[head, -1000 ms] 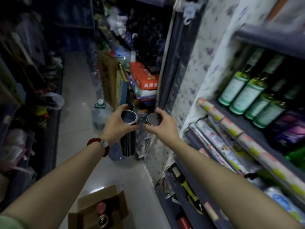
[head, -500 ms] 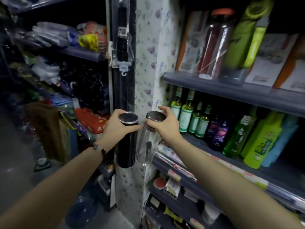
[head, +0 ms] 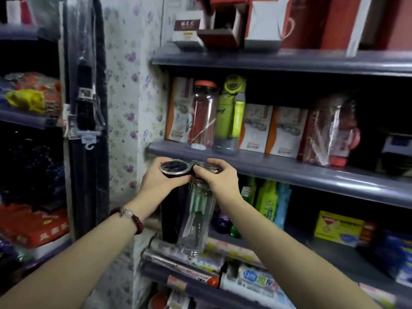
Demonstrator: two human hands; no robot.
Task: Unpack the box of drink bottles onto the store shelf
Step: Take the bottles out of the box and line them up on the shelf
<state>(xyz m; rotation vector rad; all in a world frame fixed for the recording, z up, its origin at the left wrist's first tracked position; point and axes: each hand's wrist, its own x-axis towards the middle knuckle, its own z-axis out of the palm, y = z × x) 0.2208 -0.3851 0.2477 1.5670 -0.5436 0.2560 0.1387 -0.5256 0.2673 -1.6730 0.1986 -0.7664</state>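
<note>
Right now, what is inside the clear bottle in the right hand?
Through the clear bottle a green and dark insert shows, running down its middle. The right hand covers the neck, so what lies under the lid is hidden.

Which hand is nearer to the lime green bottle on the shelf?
Right. The right hand is just below the lime green bottle; the left hand is farther to its left.

A dim shop aisle fills the frame. A pillar papered in pale wallpaper with purple flowers [head: 131,90] rises left of centre. Grey metal shelf boards [head: 289,62] cross the right half in tiers, stocked with boxed goods and bottles. A dark vertical post hung with clipped packets [head: 85,103] stands at left, beside more grey shelving [head: 22,118] holding bagged goods.
</note>
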